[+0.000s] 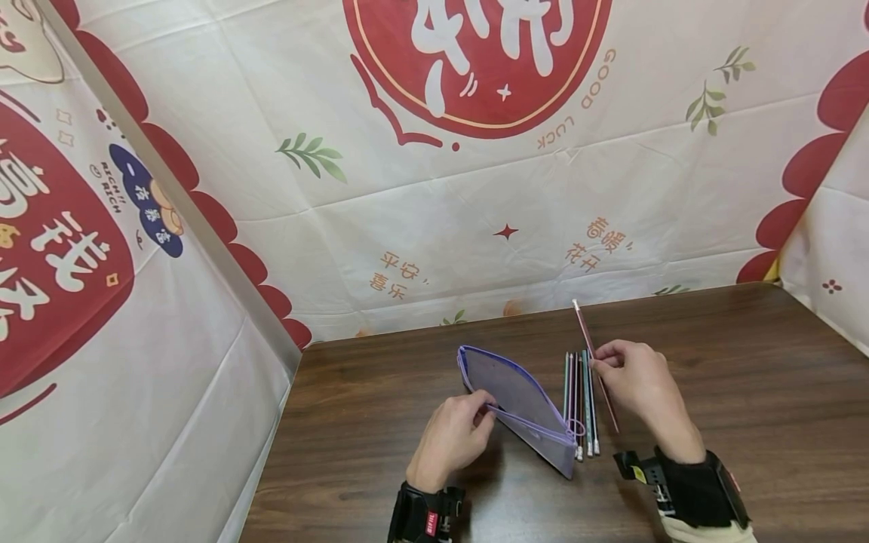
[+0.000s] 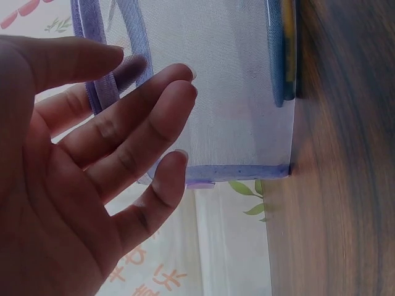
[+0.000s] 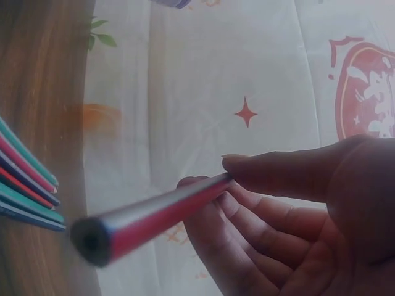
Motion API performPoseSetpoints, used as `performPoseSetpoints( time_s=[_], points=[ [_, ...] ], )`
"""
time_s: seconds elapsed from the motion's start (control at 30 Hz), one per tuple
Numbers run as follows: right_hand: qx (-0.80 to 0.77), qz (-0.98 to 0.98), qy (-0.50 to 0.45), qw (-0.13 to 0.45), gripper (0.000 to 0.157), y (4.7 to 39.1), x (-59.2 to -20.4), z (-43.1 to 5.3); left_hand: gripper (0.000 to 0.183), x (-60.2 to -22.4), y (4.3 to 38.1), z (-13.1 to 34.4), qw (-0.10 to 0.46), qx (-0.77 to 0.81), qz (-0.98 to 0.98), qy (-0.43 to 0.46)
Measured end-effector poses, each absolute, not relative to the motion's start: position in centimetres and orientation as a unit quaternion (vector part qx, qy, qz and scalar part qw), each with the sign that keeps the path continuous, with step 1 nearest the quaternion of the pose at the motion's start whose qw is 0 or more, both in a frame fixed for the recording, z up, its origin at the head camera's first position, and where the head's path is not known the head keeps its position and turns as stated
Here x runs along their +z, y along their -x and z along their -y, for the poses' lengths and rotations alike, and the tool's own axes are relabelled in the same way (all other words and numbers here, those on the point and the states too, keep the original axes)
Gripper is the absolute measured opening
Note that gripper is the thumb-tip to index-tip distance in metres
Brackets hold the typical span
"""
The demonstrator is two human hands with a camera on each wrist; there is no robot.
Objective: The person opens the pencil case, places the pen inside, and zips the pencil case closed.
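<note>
My left hand [image 1: 453, 437] pinches the top edge of a purple mesh zip pouch [image 1: 536, 430], whose mouth gapes open. In the left wrist view, thumb and index finger grip the pouch's purple zipper edge [image 2: 102, 80]. Blue and yellow pencils [image 2: 288, 55] show along the pouch's bottom; whether they are inside cannot be told. My right hand [image 1: 641, 381] pinches a pink pencil [image 1: 582, 324] with thumb and fingers, tilted above the table. Its blunt end [image 3: 92, 240] faces the right wrist camera. Between the hands, several pencils [image 1: 589, 407] lie side by side, partly hidden by the pouch.
Everything lies on a brown wood-grain table [image 1: 747, 392]. A white printed cloth [image 1: 441, 188] hangs along the back edge, with another cloth panel [image 1: 170, 362] at the left. Black straps with devices [image 1: 702, 486] circle both wrists.
</note>
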State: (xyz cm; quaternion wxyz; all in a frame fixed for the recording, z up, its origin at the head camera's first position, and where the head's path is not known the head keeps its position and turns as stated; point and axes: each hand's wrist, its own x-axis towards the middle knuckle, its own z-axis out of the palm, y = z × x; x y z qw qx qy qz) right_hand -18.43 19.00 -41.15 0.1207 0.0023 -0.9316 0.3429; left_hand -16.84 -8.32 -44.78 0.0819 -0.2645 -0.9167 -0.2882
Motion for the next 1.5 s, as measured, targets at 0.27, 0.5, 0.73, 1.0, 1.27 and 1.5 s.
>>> performPoseSetpoints(
  time_s=[0.27, 0.5, 0.73, 1.0, 1.27, 1.5],
  points=[
    [0.353, 0.923, -0.006, 0.155, 0.016, 18.2, -40.6, -18.6, 0.015, -44.9, 16.8, 8.2, 0.082, -0.287, 0.915, 0.270],
    [0.361, 0.915, -0.013, 0.179, 0.014, 17.8, -40.2, -18.2, 0.015, -44.9, 16.8, 8.2, 0.081, -0.286, 0.916, 0.270],
    [0.364, 0.910, -0.022, 0.195, 0.014, 17.8, -40.0, -18.2, 0.015, -45.0, 16.8, 8.2, 0.081, -0.288, 0.915, 0.272],
    [0.370, 0.907, -0.023, 0.198, 0.014, 17.4, -39.7, -18.0, 0.014, -44.9, 16.8, 8.1, 0.085, -0.283, 0.916, 0.271],
    [0.371, 0.904, -0.027, 0.210, 0.015, 16.9, -39.2, -17.5, 0.013, -44.9, 16.8, 8.0, 0.086, -0.285, 0.914, 0.276],
    [0.374, 0.900, -0.030, 0.221, 0.013, 16.7, -38.9, -17.3, 0.014, -44.9, 16.7, 7.9, 0.084, -0.284, 0.914, 0.276]
  ],
)
